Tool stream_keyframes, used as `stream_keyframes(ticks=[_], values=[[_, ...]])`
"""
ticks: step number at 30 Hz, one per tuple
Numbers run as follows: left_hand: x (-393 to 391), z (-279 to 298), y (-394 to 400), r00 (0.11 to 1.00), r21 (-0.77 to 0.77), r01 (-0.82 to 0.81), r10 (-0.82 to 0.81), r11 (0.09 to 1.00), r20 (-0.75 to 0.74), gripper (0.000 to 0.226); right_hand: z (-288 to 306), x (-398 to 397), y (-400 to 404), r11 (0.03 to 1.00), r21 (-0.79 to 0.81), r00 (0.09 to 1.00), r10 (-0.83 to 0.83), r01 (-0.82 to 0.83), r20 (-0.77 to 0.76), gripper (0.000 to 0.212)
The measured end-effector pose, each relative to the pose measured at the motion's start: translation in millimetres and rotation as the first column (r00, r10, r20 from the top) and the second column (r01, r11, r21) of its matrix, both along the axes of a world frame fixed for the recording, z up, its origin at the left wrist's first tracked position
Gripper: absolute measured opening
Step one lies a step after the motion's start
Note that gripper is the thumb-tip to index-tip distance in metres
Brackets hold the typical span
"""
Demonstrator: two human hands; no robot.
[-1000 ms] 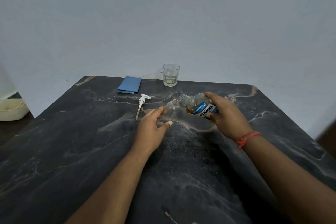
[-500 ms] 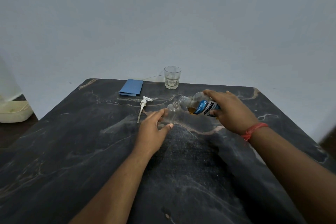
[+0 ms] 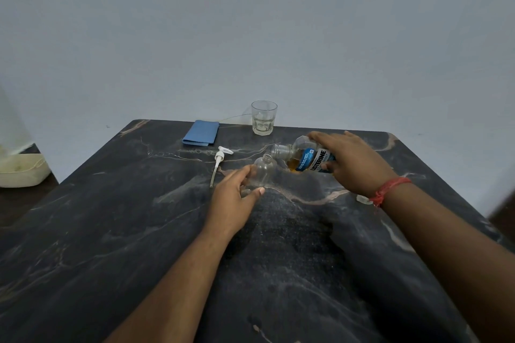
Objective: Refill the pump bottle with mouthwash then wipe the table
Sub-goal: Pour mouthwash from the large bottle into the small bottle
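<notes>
A small clear pump bottle (image 3: 263,171) stands upright and uncapped on the dark marble table (image 3: 111,231); my left hand (image 3: 234,198) grips its lower part. My right hand (image 3: 351,161) holds a mouthwash bottle (image 3: 306,159) with a blue label, tipped nearly flat, its open neck just above and right of the pump bottle's mouth. Amber liquid sits low in the tipped bottle. The white pump head (image 3: 220,160) with its tube lies on the table to the left. A folded blue cloth (image 3: 201,133) lies near the far edge.
An empty drinking glass (image 3: 263,117) stands at the far edge by the wall. A small clear cap (image 3: 363,199) lies by my right wrist. A cream basin (image 3: 22,170) sits on the floor at left, beyond the table's edge.
The mouthwash bottle's neck has come closer to the pump bottle's mouth and tipped a little more. My left hand keeps its hold.
</notes>
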State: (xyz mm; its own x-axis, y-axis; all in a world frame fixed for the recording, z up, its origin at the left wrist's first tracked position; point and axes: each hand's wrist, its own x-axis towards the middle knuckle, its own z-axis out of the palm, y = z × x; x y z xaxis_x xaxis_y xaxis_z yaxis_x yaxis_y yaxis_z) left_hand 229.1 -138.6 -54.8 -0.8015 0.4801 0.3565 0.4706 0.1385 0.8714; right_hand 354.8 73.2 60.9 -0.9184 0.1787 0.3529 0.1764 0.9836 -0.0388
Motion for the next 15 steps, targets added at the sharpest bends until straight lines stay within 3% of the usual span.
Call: stream_keyframes(ticks=[15], values=[[-0.9, -1.0, -0.2, 1.0, 0.01, 0.001, -0.001, 1.0, -0.013, 0.055, 9.0, -2.1, -4.0, 0.999, 0.049, 1.0, 0.004, -0.004, -0.004, 0.07]])
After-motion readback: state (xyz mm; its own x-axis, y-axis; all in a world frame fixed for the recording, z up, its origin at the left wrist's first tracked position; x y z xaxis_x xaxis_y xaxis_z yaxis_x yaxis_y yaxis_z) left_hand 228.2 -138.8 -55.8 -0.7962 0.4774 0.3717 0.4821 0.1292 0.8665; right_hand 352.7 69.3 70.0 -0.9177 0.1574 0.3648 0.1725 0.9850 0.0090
